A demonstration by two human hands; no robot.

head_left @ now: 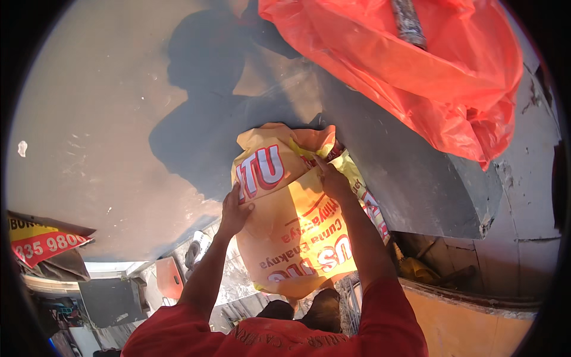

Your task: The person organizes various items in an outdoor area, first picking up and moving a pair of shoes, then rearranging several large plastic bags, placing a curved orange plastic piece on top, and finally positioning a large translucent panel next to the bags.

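Note:
A large orange-yellow printed banner sheet (279, 220), with white and red lettering, hangs in front of my legs. Its upper part is folded over and rests against the edge of the grey surface. My left hand (235, 213) grips its left edge, with the thumb on the front and the fingers partly hidden. On the right side my right hand (334, 180) holds the sheet near the fold, the index finger stretched along it and the thumb out of sight. A yellow printed part (357, 178) shows behind my right forearm.
A red plastic bag (428, 77) with a dark, worn rod (409, 24) in it lies at upper right. The wide grey surface (101, 119) carries my shadow. At lower left are a red and yellow printed sheet (44, 241) and a reddish chair (169, 278). Orange panelling (470, 315) stands at lower right.

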